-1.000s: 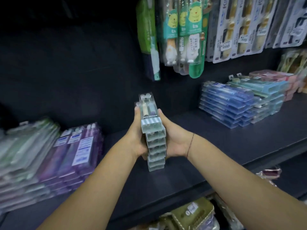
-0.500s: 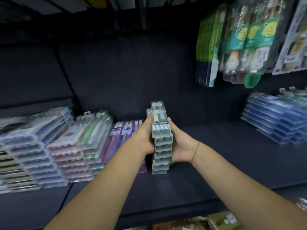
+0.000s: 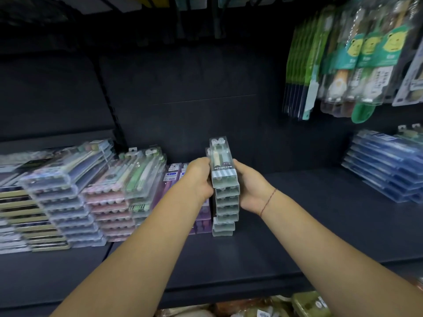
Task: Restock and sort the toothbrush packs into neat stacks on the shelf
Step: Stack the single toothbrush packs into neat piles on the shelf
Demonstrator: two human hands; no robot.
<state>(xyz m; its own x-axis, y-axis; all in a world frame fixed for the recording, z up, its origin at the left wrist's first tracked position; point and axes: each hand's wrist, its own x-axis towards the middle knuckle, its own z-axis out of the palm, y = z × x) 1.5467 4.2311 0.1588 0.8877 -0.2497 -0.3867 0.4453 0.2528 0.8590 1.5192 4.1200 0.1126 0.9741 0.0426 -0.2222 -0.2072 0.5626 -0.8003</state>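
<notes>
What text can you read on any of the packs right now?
None is legible.
Held stack of green packs: dark label line above the stripes, blurred.
Purple packs: blue-and-white labels, too small.
Hanging frog-face packs: white print panels, blurred.
Blue packs: nothing readable.

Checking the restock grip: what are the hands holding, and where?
Both hands, left hand and right hand, clamp a stack of clear toothbrush packs by its long sides, near the top.

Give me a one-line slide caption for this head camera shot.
Both hands, left and right, grip a stack of green toothbrush packs above the dark shelf.
</notes>
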